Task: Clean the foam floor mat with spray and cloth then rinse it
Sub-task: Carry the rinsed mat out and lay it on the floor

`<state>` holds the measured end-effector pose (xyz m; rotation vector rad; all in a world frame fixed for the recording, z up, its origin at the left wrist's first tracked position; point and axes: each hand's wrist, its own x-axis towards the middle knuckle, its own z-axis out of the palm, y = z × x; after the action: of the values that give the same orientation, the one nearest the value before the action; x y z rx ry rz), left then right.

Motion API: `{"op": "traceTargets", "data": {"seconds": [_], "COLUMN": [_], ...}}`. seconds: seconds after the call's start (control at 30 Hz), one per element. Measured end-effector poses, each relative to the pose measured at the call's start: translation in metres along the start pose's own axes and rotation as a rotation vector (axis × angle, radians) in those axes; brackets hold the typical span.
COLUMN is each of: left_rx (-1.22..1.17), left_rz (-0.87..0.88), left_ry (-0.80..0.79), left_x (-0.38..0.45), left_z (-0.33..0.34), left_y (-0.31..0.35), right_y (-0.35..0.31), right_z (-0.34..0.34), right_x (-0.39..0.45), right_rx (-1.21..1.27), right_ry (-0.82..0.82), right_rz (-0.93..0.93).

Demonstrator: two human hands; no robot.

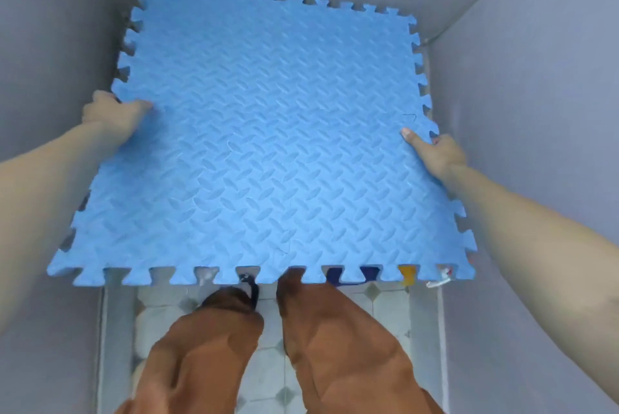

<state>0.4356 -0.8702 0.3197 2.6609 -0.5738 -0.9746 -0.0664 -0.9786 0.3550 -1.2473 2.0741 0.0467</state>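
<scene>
1. You hold the blue foam mat (268,132) up in front of you, its ribbed face toward you, in a narrow space between grey walls (536,78). It is off the tiled floor (268,376), and its lower toothed edge hangs above your knees.
2. Your left hand (112,115) is closed on the mat's left edge, thumb on the face, the other fingers wrapped behind.
3. Your right hand (438,154) clamps the right edge the same way, thumb pressed flat on the face.
4. Neither spray nor cloth is in view, so cleaning looks not yet begun.
5. Risk: both grips sit on the interlocking teeth. Foam teeth bend easily, so one may fold and let that side slip.
6. Risk: the mat nearly fills the gap between the walls, so turning or lowering it could snag a corner and buckle it.
7. Risk: the mat hides the floor ahead. Small items show through the notches along its lower edge, too blurred to name, and you might set it down on them.
</scene>
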Motion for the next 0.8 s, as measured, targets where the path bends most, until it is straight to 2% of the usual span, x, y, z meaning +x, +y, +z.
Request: {"op": "traceTargets", "data": {"seconds": [0.07, 0.13, 0.2, 0.3, 0.37, 0.43, 0.5, 0.6, 0.7, 0.8], "left_rx": [0.151, 0.337, 0.406, 0.419, 0.518, 0.67, 0.769, 0.752, 0.705, 0.707], "left_rz": [0.093, 0.319, 0.534, 0.68, 0.845, 1.054, 1.16, 1.109, 1.043, 1.001], "left_ry": [-0.015, -0.097, -0.337, -0.762, -0.865, -0.823, -0.736, -0.667, -0.599, -0.57], "left_x": [-0.023, -0.062, -0.114, -0.184, -0.218, -0.236, -0.242, -0.251, -0.262, -0.27], "left_z": [-0.018, -0.023, -0.023, -0.02, -0.007, 0.012, 0.031, 0.043, 0.052, 0.057], "left_y": [0.01, 0.024, 0.037, 0.044, 0.042, 0.037, 0.033, 0.031, 0.03, 0.046], "right_y": [-0.015, -0.027, -0.037, -0.043, -0.044, -0.047, -0.051, -0.061, -0.079, -0.087], "right_z": [-0.018, -0.028, -0.034, -0.033, -0.03, -0.029, -0.03, -0.034, -0.037, -0.037], "right_x": [-0.008, -0.011, -0.014, -0.016, -0.018, -0.021, -0.021, -0.024, -0.053, -0.102], "right_rx": [-0.01, -0.009, -0.007, -0.063, -0.102, -0.129, -0.164, -0.259, -0.505, -0.814], "right_ry": [-0.016, -0.053, -0.116, -0.149, -0.156, -0.173, -0.18, -0.171, -0.131, -0.325], "right_rz": [0.025, 0.108, 0.179, 0.185, 0.185, 0.192, 0.192, 0.16, 0.111, -0.148]}}
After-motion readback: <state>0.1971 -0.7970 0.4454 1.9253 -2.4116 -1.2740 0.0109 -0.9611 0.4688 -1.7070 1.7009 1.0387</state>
